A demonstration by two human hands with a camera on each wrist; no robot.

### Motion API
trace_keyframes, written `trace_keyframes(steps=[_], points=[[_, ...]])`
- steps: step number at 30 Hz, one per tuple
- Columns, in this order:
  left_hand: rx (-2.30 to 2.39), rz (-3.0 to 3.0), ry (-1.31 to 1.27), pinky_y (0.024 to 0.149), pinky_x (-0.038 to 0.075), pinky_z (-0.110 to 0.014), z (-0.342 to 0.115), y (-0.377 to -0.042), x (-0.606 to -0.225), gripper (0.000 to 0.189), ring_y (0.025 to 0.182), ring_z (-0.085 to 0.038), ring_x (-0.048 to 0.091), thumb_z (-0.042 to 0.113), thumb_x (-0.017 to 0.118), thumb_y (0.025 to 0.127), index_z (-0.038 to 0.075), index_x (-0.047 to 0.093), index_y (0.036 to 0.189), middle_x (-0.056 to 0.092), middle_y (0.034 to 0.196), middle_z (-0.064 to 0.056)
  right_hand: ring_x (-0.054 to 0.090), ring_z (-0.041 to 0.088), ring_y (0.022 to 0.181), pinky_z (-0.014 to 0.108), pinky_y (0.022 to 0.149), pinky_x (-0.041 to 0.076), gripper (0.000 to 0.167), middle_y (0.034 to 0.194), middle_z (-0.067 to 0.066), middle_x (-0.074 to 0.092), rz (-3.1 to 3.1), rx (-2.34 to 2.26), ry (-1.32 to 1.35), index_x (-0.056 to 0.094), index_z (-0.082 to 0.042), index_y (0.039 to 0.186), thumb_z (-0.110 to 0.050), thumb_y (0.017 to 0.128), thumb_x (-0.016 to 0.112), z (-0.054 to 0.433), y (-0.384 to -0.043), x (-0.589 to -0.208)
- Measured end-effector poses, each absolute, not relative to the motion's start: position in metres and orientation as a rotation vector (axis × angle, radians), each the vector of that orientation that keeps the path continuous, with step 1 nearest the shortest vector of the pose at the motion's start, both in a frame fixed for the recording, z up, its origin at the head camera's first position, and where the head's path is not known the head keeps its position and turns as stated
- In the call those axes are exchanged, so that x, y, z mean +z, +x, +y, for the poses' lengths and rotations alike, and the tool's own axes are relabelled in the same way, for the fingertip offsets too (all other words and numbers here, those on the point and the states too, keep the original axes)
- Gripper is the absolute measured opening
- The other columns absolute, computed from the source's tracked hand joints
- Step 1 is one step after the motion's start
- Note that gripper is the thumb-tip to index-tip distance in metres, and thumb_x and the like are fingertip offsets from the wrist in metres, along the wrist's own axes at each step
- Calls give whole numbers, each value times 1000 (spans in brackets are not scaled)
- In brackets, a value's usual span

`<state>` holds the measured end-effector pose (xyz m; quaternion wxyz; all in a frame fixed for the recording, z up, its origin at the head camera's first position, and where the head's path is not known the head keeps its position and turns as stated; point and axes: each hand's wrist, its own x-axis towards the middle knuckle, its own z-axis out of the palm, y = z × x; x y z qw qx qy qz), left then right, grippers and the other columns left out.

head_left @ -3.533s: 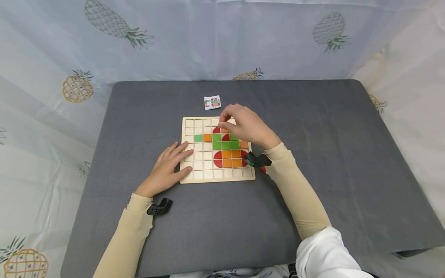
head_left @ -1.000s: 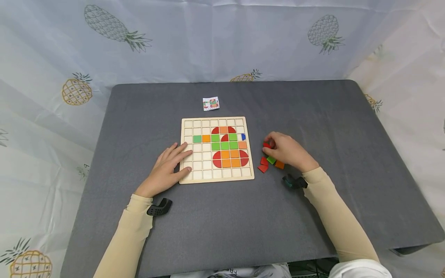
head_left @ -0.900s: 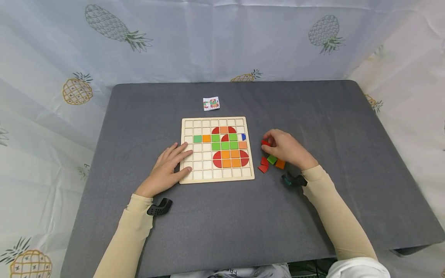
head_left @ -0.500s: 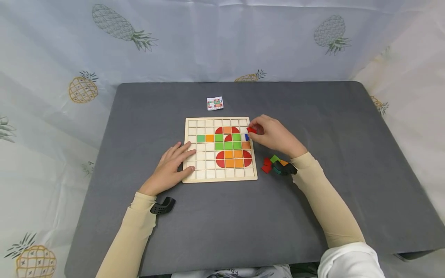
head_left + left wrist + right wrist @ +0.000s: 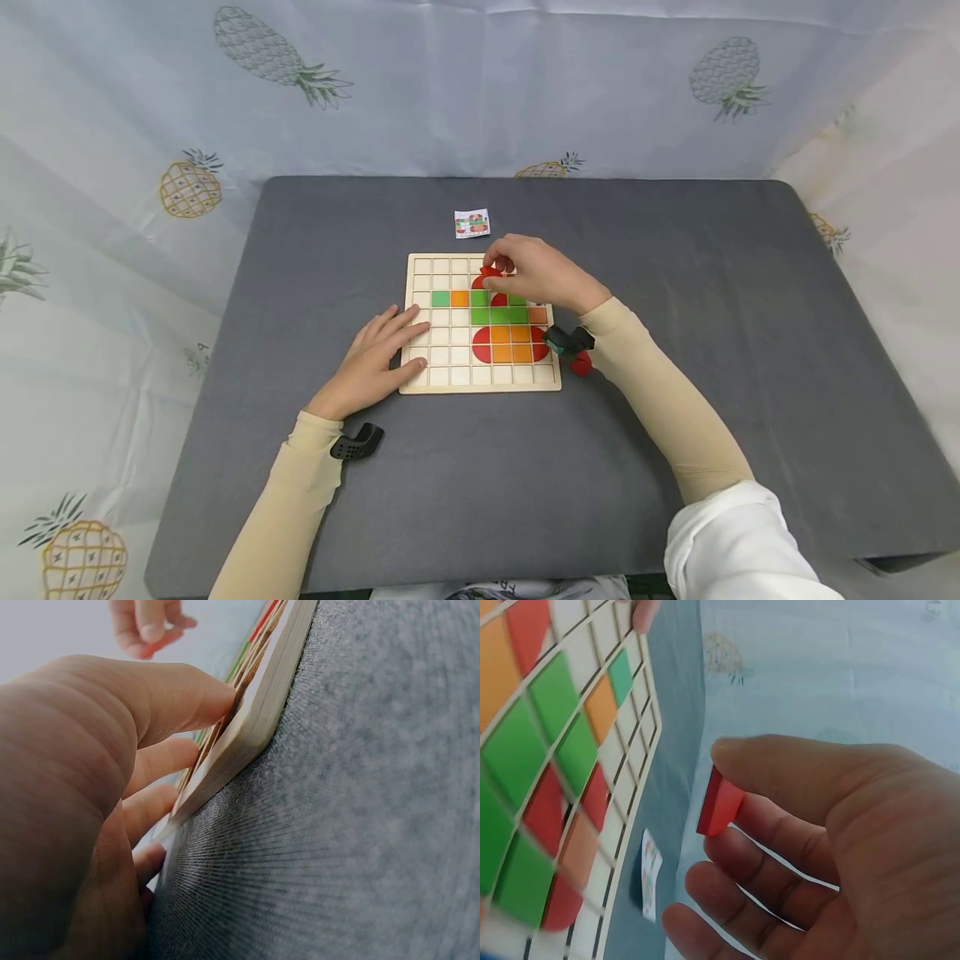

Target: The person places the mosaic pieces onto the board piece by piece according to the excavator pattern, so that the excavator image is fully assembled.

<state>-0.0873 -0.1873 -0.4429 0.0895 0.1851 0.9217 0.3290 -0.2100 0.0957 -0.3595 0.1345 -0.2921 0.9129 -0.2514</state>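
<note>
My left hand (image 5: 371, 360) lies with spread fingers on the left edge of the wooden grid board (image 5: 450, 356); the left wrist view has its thumb (image 5: 187, 697) over the board's rim (image 5: 247, 731). Between thumb and fingers, my right hand (image 5: 546, 273) pinches a small red tile (image 5: 721, 804) above the upper part of the board. Red, green and orange tiles (image 5: 511, 343) fill several cells, mostly on the right half. A teal tile (image 5: 440, 299) and an orange tile (image 5: 460, 299) sit further left. My right hand hides some upper-right cells.
A small printed card (image 5: 472, 223) with a coloured pattern lies behind the board on the grey table (image 5: 675, 275). Loose red tiles (image 5: 581, 364) lie right of the board, partly covered by my right wrist strap (image 5: 568, 340). A pineapple-print curtain (image 5: 420, 92) hangs behind.
My right hand has picked a red tile from the loose pile and carried it left over the board. A blue piece had appeared at the board's right side earlier. The left hand stays put.
</note>
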Motion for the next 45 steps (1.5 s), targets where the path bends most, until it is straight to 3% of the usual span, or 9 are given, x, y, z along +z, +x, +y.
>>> trace_keyframes(steps=[11,22,28,38,45], points=[[985,2725,544,127,6,-59,-186,-89,-441,58,160,-31,9,34,63,99,22,46,154,25,169,-1,58,17,101,32,89,52,28,113,1,67,2558,-666,-990,69,-14,121,-30,98,68,53,-221,-359],[1011,2712,532,126,6,-61,-189,-87,-441,57,159,-34,10,32,64,99,23,48,152,14,172,-6,56,15,101,33,86,51,24,111,-2,62,2541,-502,-1123,69,-20,120,-30,99,65,11,-223,-374],[1048,2691,520,126,8,-61,-193,-88,-439,56,159,-33,11,30,64,99,20,49,152,17,171,-6,55,17,104,33,86,51,24,110,0,63,2520,-382,-1181,71,-19,122,-27,99,66,-1,-223,-385],[990,2663,520,128,4,-56,-210,-88,-435,70,159,-32,14,30,74,92,15,44,154,28,168,-7,54,19,113,37,97,49,28,120,-1,62,2487,-254,-1187,69,-22,126,-25,98,67,-6,-220,-391],[950,2637,523,129,1,-54,-213,-87,-433,78,159,-32,12,35,78,89,15,41,156,27,169,-8,54,18,113,37,97,49,26,118,-1,60,2493,-249,-1211,70,-22,123,-23,97,70,-8,-220,-392]])
